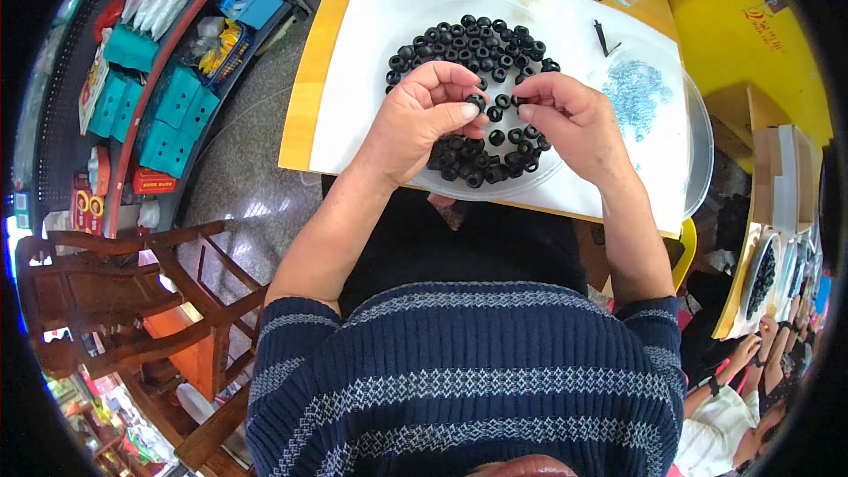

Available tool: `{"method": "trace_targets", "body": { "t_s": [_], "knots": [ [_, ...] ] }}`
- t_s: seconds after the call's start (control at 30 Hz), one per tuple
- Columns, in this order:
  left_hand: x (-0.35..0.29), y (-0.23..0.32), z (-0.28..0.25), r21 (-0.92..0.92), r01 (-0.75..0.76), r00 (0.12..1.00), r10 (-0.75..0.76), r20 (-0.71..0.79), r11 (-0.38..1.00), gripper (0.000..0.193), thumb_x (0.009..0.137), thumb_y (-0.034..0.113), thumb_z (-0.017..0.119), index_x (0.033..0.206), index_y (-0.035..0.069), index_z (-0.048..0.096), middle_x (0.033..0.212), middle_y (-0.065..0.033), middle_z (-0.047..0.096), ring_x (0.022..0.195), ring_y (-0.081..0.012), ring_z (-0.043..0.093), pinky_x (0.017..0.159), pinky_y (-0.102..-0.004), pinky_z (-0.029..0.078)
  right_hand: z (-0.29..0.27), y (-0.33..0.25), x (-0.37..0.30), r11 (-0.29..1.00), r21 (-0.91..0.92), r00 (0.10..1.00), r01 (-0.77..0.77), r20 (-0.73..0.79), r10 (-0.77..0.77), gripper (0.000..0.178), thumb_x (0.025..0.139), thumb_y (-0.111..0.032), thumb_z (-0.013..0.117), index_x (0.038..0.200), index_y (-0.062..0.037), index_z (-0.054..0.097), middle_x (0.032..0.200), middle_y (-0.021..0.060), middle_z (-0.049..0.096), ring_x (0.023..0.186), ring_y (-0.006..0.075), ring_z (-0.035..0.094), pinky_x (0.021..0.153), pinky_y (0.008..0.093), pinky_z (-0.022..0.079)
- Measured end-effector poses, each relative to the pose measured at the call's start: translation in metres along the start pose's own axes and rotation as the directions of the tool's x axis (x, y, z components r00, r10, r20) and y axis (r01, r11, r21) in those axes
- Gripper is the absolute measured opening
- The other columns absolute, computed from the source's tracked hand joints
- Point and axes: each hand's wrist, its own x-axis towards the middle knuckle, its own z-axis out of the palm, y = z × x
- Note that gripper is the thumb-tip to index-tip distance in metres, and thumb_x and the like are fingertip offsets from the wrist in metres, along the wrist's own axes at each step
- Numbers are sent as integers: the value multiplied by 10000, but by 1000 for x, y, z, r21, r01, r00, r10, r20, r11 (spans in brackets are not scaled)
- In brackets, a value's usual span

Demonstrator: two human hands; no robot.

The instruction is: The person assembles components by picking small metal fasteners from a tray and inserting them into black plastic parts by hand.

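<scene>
Holding little black beads (476, 102)
The left hand (413, 119) and right hand (570, 121) each pinch one, over a clear plate (548, 168) with many more.

Left, a shelf unit (55, 124) holds teal boxes (168, 155), with a wooden chair (97, 296) nearer; right, a cardboard box (802, 172); near right, someone in white (717, 428).

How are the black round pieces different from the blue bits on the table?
The black pieces are dark and chunky; the blue bits look pale and much tinier. The left hand holds one of the black pieces, while neither hand touches the blue bits. There are lots of both.
</scene>
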Motion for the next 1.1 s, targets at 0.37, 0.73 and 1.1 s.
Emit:
{"method": "trace_targets", "body": {
  "t_s": [0.37,0.73,1.1],
  "knots": [
    [1,0,27,71,48,999,-50,21,996,365,761,-3,544,1088,-12,382,898,-106,538,787,-138,561,697,-249,491,15,14,-8,935,316,981,159,-155,-114,89,746,-46,599,834,-36,609,783,25,622,726,74,561,643,204,453],
    [2,-5,24,45,57,998,-56,-34,997,344,753,-11,544,1072,4,416,940,-98,559,768,-154,580,685,-274,495,14,24,-6,896,414,986,164,-101,-133,142,762,-23,577,897,-31,619,893,50,624,815,93,564,724,211,451],
    [2,-4,21,35,47,997,-45,-56,998,296,761,13,556,1040,26,457,910,-68,570,784,-123,567,683,-243,481,14,17,-4,898,368,970,243,-65,-236,119,800,-75,546,889,-6,585,906,56,596,808,120,561,697,215,450]
  ]
}}
